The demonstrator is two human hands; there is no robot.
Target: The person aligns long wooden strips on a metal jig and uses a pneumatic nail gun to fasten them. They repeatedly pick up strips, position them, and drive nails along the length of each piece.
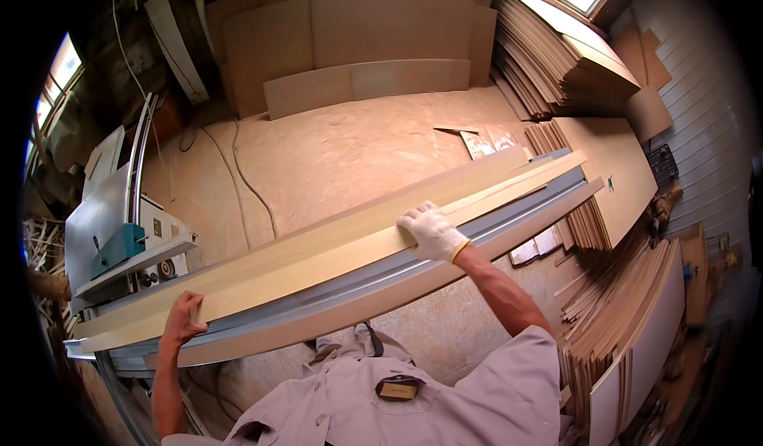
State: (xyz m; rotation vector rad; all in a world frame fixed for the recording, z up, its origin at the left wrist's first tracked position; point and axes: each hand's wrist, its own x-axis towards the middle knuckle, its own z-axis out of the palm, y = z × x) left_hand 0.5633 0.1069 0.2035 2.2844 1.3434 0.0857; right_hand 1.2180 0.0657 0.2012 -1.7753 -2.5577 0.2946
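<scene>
A long, pale yellow board strip (310, 281) lies across in front of me, on a grey metal sliding table (486, 225). My bare left hand (185, 319) is closed on the strip's near edge, toward its left end. My right hand (433, 233), in a white knitted glove with a yellow cuff, lies over the strip right of its middle, its fingers curled over the far side. Behind this strip runs another long yellowish board (318, 227). Along the table's near side is a brown strip (350, 304). The undersides of both hands are hidden.
At the left stands a saw machine with a teal part (118, 251). Stacks of thin panels (548, 56) and upright sheets (628, 350) line the right side. Large brown boards (389, 29) lean at the back. A cable (253, 180) crosses the floor (342, 156).
</scene>
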